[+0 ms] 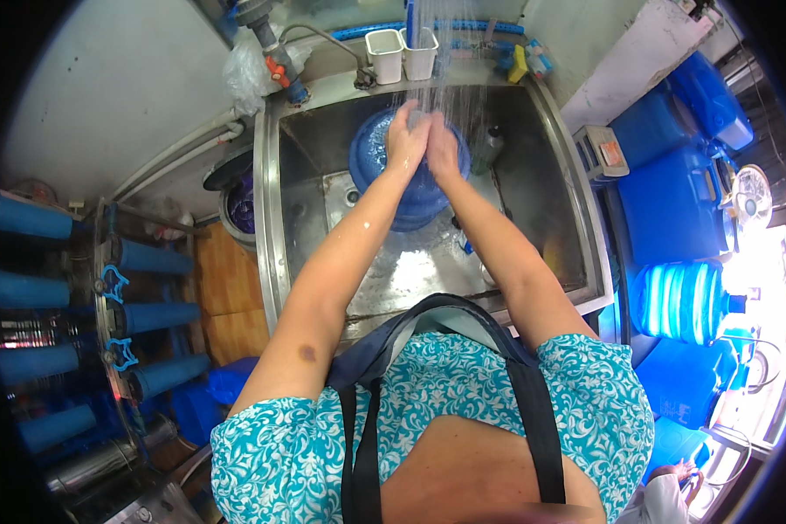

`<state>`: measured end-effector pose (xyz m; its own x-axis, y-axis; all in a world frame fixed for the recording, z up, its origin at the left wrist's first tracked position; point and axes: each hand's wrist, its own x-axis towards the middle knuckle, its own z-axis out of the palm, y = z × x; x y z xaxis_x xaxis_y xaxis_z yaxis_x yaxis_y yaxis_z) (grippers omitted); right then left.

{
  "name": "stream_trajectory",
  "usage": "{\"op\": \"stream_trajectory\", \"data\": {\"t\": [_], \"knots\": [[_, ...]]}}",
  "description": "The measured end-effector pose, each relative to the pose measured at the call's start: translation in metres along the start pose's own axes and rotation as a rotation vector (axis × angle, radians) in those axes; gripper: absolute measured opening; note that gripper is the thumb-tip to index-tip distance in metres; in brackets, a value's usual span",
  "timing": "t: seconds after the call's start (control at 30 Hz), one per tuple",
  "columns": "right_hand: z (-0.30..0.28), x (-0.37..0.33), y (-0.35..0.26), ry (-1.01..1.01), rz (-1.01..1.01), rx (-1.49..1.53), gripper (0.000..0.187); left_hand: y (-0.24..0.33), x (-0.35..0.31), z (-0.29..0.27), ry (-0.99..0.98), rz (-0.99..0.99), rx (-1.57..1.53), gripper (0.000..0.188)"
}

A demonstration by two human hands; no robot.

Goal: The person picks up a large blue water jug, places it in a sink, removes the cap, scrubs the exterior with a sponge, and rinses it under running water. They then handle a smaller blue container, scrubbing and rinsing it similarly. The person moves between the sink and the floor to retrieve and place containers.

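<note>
My left hand (pixel 405 142) and my right hand (pixel 443 148) are held close together under falling water (pixel 441 57). Both look cupped, palms toward each other, with the fingers stretched upward. Between them is only a pale, blurred patch that looks like splashing water; I make out no held object. Just below the hands stands a round blue container (pixel 363 157), wet and partly hidden by my wrists. It sits in a stainless steel sink (pixel 384 293). A dark bottle-like thing (pixel 492 140) is in the sink by my right hand.
Two white plastic holders (pixel 384 57) and a yellow sponge (pixel 517 64) line the sink's back ledge. A pipe with a red valve handle (pixel 278 72) rises at the back left corner. Blue filter housings (pixel 153 317) fill the left; large blue water containers (pixel 672 205) stand right. Another person's hand (pixel 686 472) shows lower right.
</note>
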<state>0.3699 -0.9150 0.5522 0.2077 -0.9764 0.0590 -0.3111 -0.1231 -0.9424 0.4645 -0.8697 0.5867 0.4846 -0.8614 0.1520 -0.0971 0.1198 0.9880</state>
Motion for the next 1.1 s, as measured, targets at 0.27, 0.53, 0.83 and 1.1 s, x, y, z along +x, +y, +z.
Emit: {"op": "stream_trajectory", "data": {"t": [0.27, 0.53, 0.83, 1.1], "knots": [[0.026, -0.122, 0.054, -0.177, -0.872, -1.064, 0.055, 0.047, -0.007, 0.025, -0.116, 0.152, 0.879, 0.039], [0.032, -0.059, 0.003, -0.135, -0.783, -1.009, 0.052, 0.047, -0.047, 0.049, -0.142, 0.496, 1.086, 0.022], [-0.042, -0.124, 0.042, -0.076, -0.665, -0.817, 0.062, 0.022, -0.057, -0.064, -0.151, 0.627, 0.816, 0.010], [0.002, -0.068, 0.029, -0.611, -0.299, -0.065, 0.062, 0.024, -0.166, -0.166, -0.371, 0.500, 0.802, 0.035]]}}
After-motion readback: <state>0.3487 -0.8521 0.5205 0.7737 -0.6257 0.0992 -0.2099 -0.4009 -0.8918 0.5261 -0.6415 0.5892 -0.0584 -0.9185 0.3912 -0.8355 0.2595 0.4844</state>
